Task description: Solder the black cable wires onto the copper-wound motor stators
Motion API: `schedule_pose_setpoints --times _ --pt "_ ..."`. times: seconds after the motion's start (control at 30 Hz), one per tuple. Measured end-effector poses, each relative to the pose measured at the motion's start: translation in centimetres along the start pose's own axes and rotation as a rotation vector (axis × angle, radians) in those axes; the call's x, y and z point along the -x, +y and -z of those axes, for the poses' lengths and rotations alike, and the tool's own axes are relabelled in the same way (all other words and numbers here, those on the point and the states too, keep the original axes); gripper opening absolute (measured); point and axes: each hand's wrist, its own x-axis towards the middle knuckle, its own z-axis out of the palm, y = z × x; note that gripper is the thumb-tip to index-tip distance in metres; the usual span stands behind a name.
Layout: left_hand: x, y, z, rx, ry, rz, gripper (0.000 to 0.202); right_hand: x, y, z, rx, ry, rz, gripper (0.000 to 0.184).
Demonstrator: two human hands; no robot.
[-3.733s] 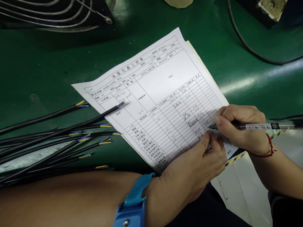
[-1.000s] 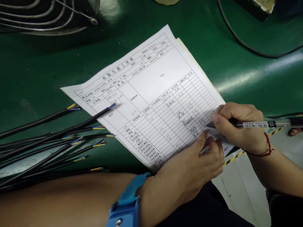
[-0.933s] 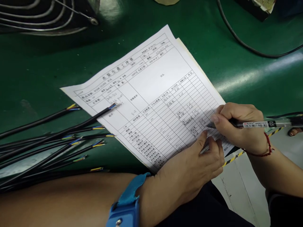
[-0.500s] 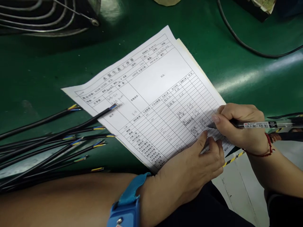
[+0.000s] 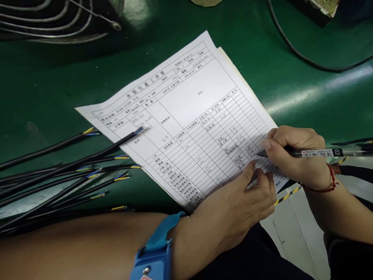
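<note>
A printed form (image 5: 186, 105) with a ruled table and handwritten entries lies slanted on the green work surface, another sheet's edge peeking out beneath it. My right hand (image 5: 303, 159) grips a gel pen (image 5: 316, 153) marked 0.5, its dark tip down at the handwritten rows near the form's lower right. Resting over the form's lower edge, my left hand (image 5: 233, 210) is open, fingers loosely bent, thumb beside the rows close to the pen tip. It covers some of the bottom rows. A blue wrist strap (image 5: 154, 252) circles my left wrist.
Several black cables (image 5: 58, 163) with stripped coloured wire ends lie at left, one across the form's corner. A fan with a wire guard (image 5: 58, 19) stands at upper left. A black cord (image 5: 303, 58) curves over the green table (image 5: 247, 35) at upper right.
The pen and my right hand have shifted very slightly, with the tip still at the same rows. My left hand stays in place on the form.
</note>
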Motion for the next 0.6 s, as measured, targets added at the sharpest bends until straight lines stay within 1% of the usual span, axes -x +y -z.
schedule_pose_setpoints --times 0.27,0.43,0.6 --pt "0.0 0.1 -0.1 0.035 0.013 0.006 0.046 0.1 0.3 0.0 -0.019 0.038 0.013 0.038" --pt "0.1 -0.1 -0.2 0.077 0.02 -0.003 0.047 0.0 0.9 0.1 -0.139 0.16 -0.033 0.038" --pt "0.1 -0.3 -0.7 0.095 0.045 -0.019 0.046 -0.3 1.3 0.5 -0.257 0.214 -0.116 0.024"
